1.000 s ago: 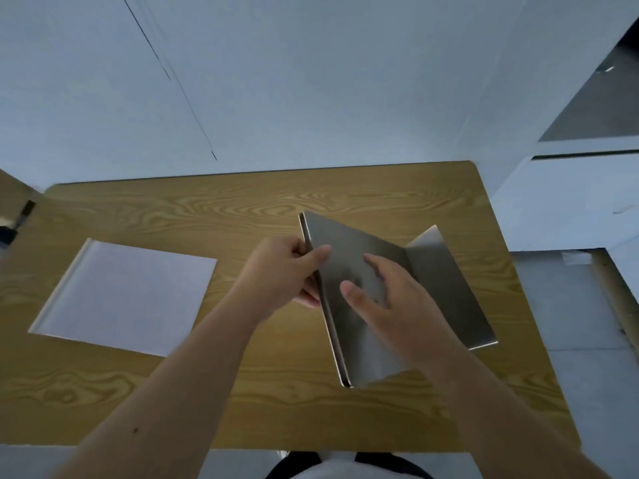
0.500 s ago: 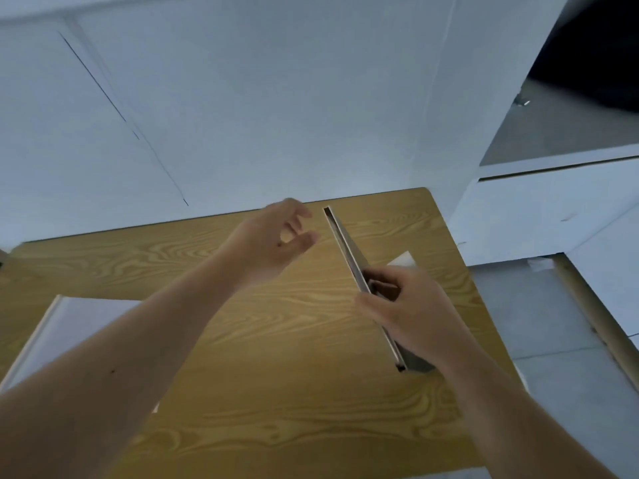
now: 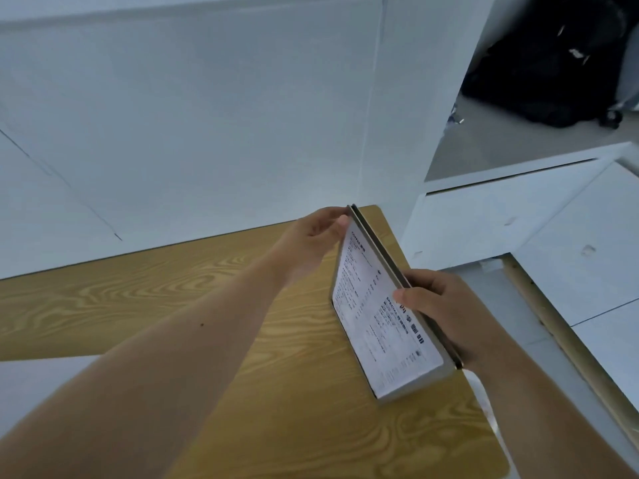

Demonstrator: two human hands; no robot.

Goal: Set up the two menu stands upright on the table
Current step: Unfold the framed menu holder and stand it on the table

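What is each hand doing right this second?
Left hand: closed on the far top corner of the menu stand.
Right hand: closed on the stand's upper edge, thumb on the printed face.

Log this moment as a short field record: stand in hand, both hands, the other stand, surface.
stand in hand: menu stand, on edge near the table's right side, printed face toward the person
left hand: left hand grips the far top corner
right hand: right hand grips the top edge nearer the person, thumb on the printed face
other stand: second stand, pale sheet at lower left, mostly hidden by the forearm
surface: wooden table
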